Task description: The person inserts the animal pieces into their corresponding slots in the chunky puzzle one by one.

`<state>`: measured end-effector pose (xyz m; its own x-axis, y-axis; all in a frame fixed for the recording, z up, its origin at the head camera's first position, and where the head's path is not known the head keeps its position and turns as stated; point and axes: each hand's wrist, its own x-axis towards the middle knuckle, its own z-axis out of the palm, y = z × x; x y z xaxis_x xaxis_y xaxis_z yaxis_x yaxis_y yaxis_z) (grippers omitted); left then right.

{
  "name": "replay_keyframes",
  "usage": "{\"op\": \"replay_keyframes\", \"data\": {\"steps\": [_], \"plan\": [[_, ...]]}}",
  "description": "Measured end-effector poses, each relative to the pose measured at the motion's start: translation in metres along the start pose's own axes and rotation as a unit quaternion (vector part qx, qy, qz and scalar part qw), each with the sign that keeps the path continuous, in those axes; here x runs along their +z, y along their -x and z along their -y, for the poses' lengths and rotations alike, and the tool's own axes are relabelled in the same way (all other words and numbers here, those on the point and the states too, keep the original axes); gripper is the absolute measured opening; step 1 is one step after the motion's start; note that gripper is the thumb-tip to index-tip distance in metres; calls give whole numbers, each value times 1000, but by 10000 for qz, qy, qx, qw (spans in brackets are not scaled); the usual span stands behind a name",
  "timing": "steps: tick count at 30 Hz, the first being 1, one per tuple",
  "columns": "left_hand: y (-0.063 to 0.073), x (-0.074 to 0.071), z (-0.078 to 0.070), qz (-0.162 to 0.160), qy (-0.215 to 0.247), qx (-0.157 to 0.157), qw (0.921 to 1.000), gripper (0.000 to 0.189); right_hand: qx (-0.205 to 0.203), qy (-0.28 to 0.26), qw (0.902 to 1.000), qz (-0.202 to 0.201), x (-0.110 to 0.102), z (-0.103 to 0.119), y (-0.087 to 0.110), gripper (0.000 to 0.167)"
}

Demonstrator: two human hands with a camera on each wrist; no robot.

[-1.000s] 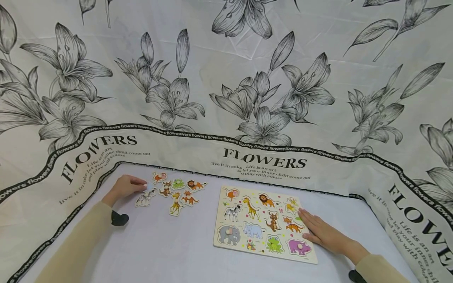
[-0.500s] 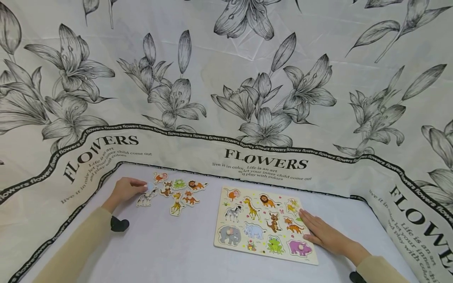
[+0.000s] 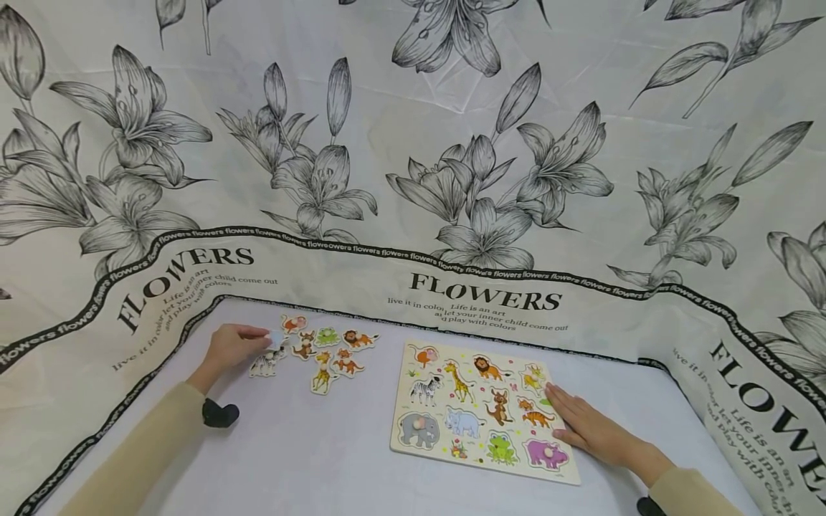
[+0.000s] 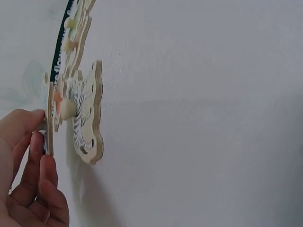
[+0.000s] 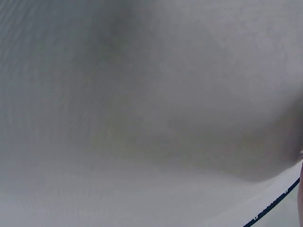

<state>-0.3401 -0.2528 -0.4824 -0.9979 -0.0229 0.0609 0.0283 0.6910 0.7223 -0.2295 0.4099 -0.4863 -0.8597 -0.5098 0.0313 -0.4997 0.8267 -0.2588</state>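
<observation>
My left hand (image 3: 234, 350) pinches a light-blue wooden puzzle piece (image 3: 277, 338) between thumb and fingers, just behind the zebra piece (image 3: 263, 363). In the left wrist view that piece (image 4: 49, 113) shows edge-on, its picture mostly hidden, and the zebra piece (image 4: 90, 116) with its round knob lies beside it. My right hand (image 3: 594, 426) rests with straight fingers on the right edge of the animal puzzle board (image 3: 442, 453). On the board, the elephant (image 3: 419, 430) and the purple hippo (image 3: 546, 454) have knobs. The right wrist view shows mostly blurred white cloth.
Right of my left hand lie several loose pieces: a monkey (image 3: 294, 324), kangaroo (image 3: 304, 345), frog (image 3: 328, 336), lion (image 3: 360, 338), giraffe (image 3: 321, 373) and tiger (image 3: 348, 362). A flower-printed cloth (image 3: 361, 287) rises behind the white tabletop (image 3: 290, 451).
My left hand, with the light-blue piece, has shifted very slightly up and to the right. The right hand and the board stay in place.
</observation>
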Motion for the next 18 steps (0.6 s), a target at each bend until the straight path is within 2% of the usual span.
{"op": "replay_keyframes", "data": {"steps": [7,18], "plan": [[8,5,-14,-67,66,-258,9996,35,-184,98,9997,-142,-1,2,0,68],[17,11,-34,-243,175,-161,9994,32,-158,155,9997,-129,2,-2,0,69]]}}
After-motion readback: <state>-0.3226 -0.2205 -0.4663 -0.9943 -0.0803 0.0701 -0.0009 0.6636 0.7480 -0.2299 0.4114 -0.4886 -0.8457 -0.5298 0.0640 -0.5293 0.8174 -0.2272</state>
